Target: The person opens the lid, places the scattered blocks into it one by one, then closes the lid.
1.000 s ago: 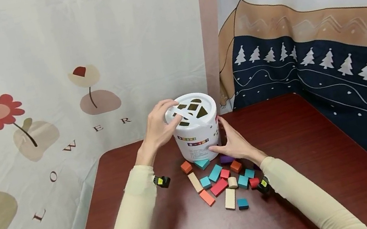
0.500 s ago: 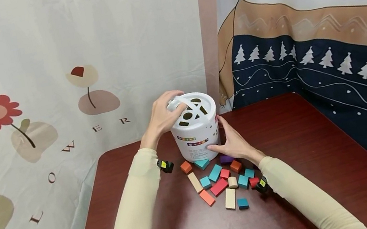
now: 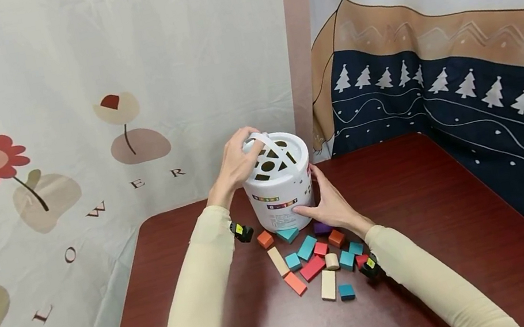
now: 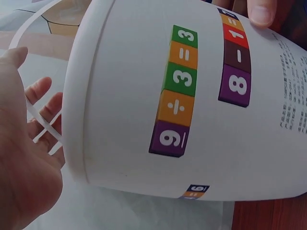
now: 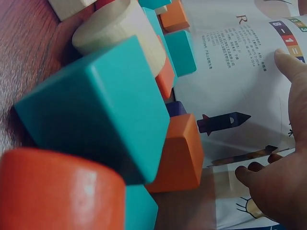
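1. The left hand [image 3: 236,162] grasped the one white handle [image 3: 281,150], its fingers bent about the raised band, the thumb apart from the fingertips.
2. The right hand [image 3: 331,205] held the bucket [image 3: 280,192] round its lower right side, spread wide, thumb on the front wall.
3. The single bucket stood upright on the table [image 3: 404,191], between the hands, near the back edge; its one lid [image 3: 299,148], cut with shaped holes, was on.
4. Sixteen blocks [image 3: 312,268] showed in front of it: five teal, one darker blue, three orange, three red, three plain wood, one purple.
5. Two wrist cameras [image 3: 241,231], one on each sleeve, sat beyond the hands.
6. Printed cloth [image 3: 200,51] hung behind the table.
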Action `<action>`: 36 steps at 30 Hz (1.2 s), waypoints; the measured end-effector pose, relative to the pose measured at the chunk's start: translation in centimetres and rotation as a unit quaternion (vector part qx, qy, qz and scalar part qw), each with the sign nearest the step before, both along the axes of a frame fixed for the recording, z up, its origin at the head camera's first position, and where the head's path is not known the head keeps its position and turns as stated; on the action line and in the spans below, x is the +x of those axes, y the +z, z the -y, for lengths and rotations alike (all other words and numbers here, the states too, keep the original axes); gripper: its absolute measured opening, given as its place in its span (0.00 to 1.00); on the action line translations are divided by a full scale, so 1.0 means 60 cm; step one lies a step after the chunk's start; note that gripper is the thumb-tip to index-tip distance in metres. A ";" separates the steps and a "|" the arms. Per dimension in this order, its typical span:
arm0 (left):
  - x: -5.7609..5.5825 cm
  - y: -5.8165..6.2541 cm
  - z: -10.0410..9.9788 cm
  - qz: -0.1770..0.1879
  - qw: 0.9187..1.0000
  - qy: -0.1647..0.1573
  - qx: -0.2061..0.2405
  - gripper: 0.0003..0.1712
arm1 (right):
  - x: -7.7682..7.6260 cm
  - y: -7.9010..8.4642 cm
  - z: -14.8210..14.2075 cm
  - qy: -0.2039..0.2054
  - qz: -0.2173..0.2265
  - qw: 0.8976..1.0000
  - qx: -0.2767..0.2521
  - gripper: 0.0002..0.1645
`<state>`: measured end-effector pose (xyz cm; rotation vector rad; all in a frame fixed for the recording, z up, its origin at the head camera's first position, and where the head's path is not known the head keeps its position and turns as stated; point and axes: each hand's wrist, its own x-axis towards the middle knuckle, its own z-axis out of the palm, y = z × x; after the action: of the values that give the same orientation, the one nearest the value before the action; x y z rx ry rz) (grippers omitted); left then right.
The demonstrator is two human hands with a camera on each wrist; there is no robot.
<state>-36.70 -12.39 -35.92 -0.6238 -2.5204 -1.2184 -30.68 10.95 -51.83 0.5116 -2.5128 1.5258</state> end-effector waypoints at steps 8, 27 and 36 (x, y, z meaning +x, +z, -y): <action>-0.002 0.000 -0.008 0.031 0.997 -0.031 0.063 0.19 | -0.001 -0.002 0.011 -0.009 0.001 1.000 -0.021 0.72; 0.005 0.017 0.002 0.064 0.991 -0.069 0.093 0.19 | -0.006 0.003 0.013 0.009 -0.023 0.999 -0.030 0.71; 0.027 0.048 0.010 0.055 0.986 -0.089 0.131 0.22 | 0.010 0.043 0.023 0.045 -0.047 0.997 -0.049 0.70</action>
<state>-35.07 -12.97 -33.03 -0.7462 -2.3705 -1.6558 -30.08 9.57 -49.27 0.6732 -2.3614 1.6052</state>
